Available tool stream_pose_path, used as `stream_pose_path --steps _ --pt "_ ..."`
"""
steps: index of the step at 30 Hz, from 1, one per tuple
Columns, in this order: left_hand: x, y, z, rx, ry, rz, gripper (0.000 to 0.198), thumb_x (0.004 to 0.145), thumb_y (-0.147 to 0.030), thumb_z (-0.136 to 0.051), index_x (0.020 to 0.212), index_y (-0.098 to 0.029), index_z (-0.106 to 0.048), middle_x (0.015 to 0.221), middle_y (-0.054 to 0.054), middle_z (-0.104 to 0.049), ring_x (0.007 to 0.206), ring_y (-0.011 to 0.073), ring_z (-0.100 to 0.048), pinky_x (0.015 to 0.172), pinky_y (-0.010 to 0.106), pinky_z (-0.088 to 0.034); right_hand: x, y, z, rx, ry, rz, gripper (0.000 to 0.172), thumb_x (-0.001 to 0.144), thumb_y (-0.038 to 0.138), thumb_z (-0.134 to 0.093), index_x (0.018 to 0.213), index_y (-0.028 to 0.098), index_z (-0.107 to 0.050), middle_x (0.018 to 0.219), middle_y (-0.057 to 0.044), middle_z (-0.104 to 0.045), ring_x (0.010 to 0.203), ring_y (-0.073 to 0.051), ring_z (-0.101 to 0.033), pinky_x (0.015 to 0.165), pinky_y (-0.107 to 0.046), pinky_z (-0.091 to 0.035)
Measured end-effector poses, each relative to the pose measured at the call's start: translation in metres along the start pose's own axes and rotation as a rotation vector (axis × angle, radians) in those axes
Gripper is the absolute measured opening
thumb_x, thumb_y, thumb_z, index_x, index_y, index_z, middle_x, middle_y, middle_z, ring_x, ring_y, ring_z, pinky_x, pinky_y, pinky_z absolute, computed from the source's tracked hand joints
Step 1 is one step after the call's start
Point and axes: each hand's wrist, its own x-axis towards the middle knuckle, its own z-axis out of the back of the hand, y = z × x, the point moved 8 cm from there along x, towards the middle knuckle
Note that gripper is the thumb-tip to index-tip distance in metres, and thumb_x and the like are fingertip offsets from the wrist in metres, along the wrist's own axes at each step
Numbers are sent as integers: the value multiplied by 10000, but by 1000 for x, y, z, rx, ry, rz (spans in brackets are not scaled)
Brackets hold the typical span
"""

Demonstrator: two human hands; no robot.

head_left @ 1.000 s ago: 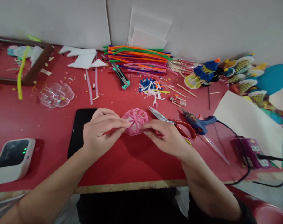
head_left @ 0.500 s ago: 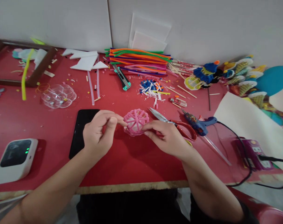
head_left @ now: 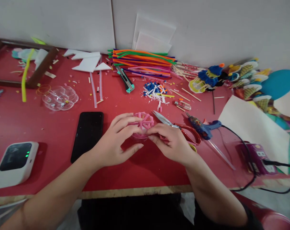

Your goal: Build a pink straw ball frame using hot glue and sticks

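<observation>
A small round openwork cage of pink pipe-cleaner-like strips (head_left: 148,120) is between my hands, above the red table. The right hand (head_left: 171,140) pinches its lower right edge between thumb and forefinger. My left hand (head_left: 117,139) has its fingers stretched over the left side of the cage, touching it, with the thumb held apart below. These fingers hide the cage's left part. Close behind my right hand lie red-handled scissors (head_left: 167,120), blades pointing up and left. A black phone (head_left: 87,135) lies to the left of my left hand.
A blue glue gun (head_left: 202,127) with a cord lies right, near a purple power box (head_left: 258,158). Behind are a cutter (head_left: 125,80), pipe cleaners (head_left: 142,62), clippings (head_left: 155,91) and a clear palette (head_left: 60,98). A white device (head_left: 15,164) stands front left.
My left hand has moved right, from pinching the cage's left edge to spreading its fingers over it. The cage has turned and shows a different side. My right hand keeps its pinch.
</observation>
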Motion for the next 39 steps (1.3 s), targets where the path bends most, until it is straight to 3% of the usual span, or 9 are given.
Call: stream_pose_path --steps 17,23,31,39 --pt "1 -6 3 8 -52 -60 193 895 -176 -668 1083 -183 -624 1290 153 -665 1332 303 -573 1147 506 -497 -2 24 -5 -71 -37 183 137 978 140 -597 1009 195 -719 878 -41 -773 800 -143 -718 737 -249 -589" --pt "1 -9 5 4 -59 -88 161 875 -145 -663 1024 -191 -624 1264 136 -679 1340 299 -569 1142 483 -502 -4 20 -4 -126 -91 104 100 976 226 -628 881 208 -655 752 1 -718 674 -126 -674 646 -239 -554" --pt "1 -6 13 -83 -109 -24 139 888 -156 -681 1007 -209 -634 1240 110 -675 1297 263 -607 1133 459 -506 -8 21 12 -229 -285 100 175 905 359 -761 977 226 -674 828 -18 -774 743 -165 -735 707 -279 -611" --pt "3 -3 14 -169 -91 15 100 885 -175 -663 973 -201 -624 1243 122 -660 1265 252 -629 1130 438 -507 -6 20 11 -111 -240 119 176 943 218 -689 1117 243 -701 984 -28 -804 874 -166 -769 789 -280 -645"
